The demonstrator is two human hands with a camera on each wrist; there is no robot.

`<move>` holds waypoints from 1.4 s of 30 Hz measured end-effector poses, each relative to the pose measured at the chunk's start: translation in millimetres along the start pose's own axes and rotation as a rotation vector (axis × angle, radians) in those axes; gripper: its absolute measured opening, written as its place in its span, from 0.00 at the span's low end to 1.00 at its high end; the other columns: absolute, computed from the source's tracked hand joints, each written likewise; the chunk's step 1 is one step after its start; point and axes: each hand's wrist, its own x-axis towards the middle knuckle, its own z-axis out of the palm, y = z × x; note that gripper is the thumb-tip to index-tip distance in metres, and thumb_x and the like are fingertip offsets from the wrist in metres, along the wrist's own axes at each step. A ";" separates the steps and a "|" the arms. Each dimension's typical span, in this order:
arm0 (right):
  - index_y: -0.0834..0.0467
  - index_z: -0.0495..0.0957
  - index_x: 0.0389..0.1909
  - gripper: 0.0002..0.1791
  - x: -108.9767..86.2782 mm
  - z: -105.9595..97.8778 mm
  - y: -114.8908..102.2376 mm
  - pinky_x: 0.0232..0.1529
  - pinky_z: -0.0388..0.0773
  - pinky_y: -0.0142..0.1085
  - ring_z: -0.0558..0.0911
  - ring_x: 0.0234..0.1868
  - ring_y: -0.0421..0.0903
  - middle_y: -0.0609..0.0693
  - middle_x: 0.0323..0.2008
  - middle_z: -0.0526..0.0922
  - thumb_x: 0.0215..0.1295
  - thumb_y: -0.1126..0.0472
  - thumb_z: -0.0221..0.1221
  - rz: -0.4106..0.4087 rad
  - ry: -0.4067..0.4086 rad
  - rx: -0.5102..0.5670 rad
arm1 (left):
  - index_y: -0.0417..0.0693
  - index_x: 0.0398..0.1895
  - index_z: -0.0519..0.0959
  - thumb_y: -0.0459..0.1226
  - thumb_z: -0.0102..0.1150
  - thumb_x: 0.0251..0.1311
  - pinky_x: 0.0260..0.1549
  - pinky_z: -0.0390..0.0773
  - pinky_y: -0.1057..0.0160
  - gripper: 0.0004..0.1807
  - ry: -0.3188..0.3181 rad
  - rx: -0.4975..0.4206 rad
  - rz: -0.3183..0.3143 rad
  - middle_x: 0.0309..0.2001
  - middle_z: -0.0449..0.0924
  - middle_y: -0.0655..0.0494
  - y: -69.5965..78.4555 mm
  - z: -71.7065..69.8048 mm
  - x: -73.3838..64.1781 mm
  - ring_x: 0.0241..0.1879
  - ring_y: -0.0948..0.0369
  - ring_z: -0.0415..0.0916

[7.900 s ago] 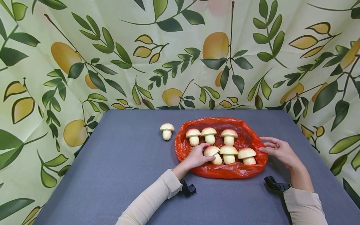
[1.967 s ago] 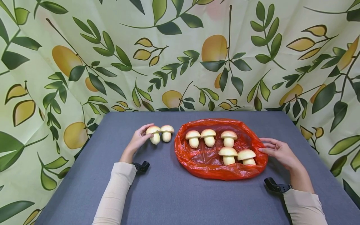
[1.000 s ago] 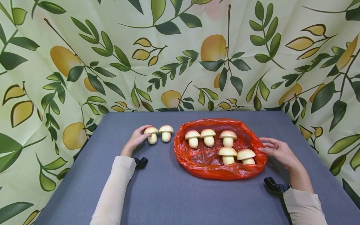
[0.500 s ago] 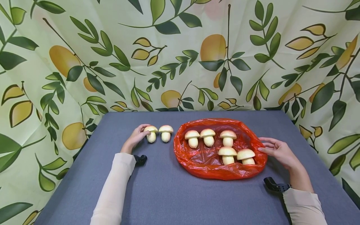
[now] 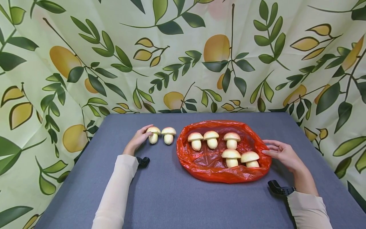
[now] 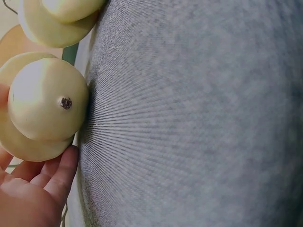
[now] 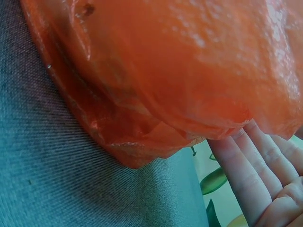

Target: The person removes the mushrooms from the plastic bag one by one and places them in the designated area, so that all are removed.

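My left hand (image 5: 138, 139) holds a mushroom (image 5: 153, 138), a pale one with a reddish cap top, at the table's back left. The thumb lies at the stem and the fingers reach behind the cap. In the left wrist view, the stem's round end (image 6: 47, 99) with its dark spot faces the camera, close to the cloth. A second mushroom (image 5: 168, 139) is just right of it. At the right end of the red plastic bag (image 5: 223, 177), my right hand (image 5: 286, 155) touches the side with extended fingers (image 7: 241, 172). Several mushrooms (image 5: 231, 158) sit inside the bag.
A blue-grey cloth covers the table (image 5: 183, 203). Behind it hangs a leaf-and-fruit patterned curtain (image 5: 183, 57), which also runs along both sides. Black wrist devices (image 5: 143, 162) are worn on both arms.
My left hand has carried one mushroom out of the bag's front left and set it beside the lone one on the table. Lately it shifted slightly back. My right hand stays at the bag.
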 end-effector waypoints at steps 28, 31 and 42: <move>0.30 0.73 0.43 0.20 -0.3 -0.4 -0.9 0.36 0.81 0.22 0.83 0.34 0.26 0.25 0.32 0.84 0.66 0.63 0.59 0.008 -0.004 0.016 | 0.35 0.73 0.55 0.33 0.53 0.65 0.68 0.64 0.51 0.34 -0.018 0.028 0.025 0.71 0.59 0.34 -0.4 -0.6 -4.2 0.69 0.45 0.61; 0.30 0.73 0.43 0.20 -0.7 -0.2 -0.7 0.35 0.81 0.22 0.83 0.34 0.26 0.25 0.32 0.84 0.66 0.63 0.59 0.001 -0.001 0.017 | 0.35 0.73 0.55 0.33 0.53 0.65 0.68 0.64 0.52 0.34 -0.025 0.026 0.034 0.71 0.59 0.34 0.8 1.1 -4.5 0.70 0.45 0.61; 0.30 0.73 0.43 0.21 -0.1 0.5 -1.6 0.35 0.81 0.22 0.82 0.34 0.25 0.25 0.33 0.84 0.65 0.64 0.59 -0.009 0.001 0.028 | 0.36 0.73 0.55 0.34 0.52 0.64 0.70 0.62 0.50 0.35 -0.025 0.027 0.022 0.73 0.57 0.36 1.2 1.5 -3.6 0.72 0.44 0.59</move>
